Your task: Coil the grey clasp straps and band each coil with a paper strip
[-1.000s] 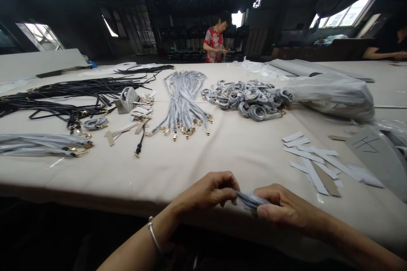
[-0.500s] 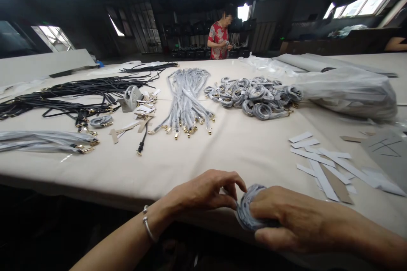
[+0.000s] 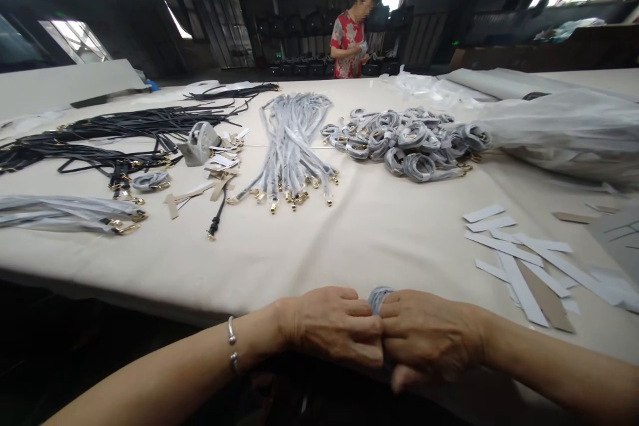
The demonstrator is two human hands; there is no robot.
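Note:
At the table's near edge, a coiled grey-wrapped strap [image 3: 379, 298] shows between my two hands; most of it is hidden behind my fingers. My left hand [image 3: 337, 327], with a silver bangle on the wrist, is closed on the coil's left side. My right hand [image 3: 432, 333] grips the coil from the right, its thumb pointing down and left. The knuckles of both hands touch. Farther back lie a pile of similar coiled straps [image 3: 419, 136] and a bundle of straight wrapped straps [image 3: 294, 140] with gold clasps.
Black straps [image 3: 100, 133] and a grey tape dispenser [image 3: 198, 144] lie on the left. White and brown paper strips [image 3: 519, 266] are scattered at right. A large plastic-wrapped bundle [image 3: 564, 133] sits behind them. Across the table stands a person in a red floral top [image 3: 348, 40].
My left hand has moved right and closed on the coil, meeting my right hand. The coil is now mostly covered. The view has shifted slightly.

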